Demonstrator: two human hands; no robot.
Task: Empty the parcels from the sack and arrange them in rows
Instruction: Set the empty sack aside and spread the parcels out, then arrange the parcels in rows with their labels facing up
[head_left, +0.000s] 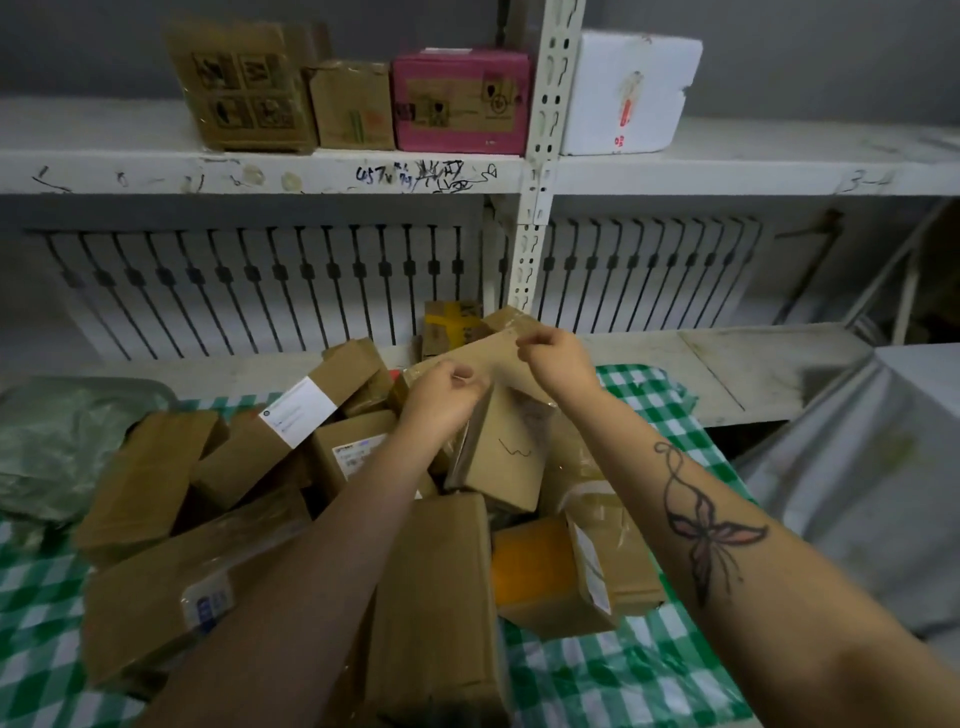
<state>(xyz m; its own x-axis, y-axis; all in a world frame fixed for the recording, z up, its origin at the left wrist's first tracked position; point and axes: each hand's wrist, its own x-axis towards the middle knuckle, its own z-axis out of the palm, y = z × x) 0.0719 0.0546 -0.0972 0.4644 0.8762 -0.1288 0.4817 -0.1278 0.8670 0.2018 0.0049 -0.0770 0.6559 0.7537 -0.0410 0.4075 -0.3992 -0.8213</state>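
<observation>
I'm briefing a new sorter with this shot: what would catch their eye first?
First, the jumbled heap of brown cardboard parcels on the green checked cloth, not yet in rows. Above its middle, the left hand and right hand both grip one flat parcel, and a butterfly tattoo marks the right forearm. On the white shelf behind, a pink box stands out among brown ones.

Head view: looks forward and down from the person's head.
Nearness: close above the parcels (332, 499).
Facing: toward the white shelf (727, 171).
</observation>
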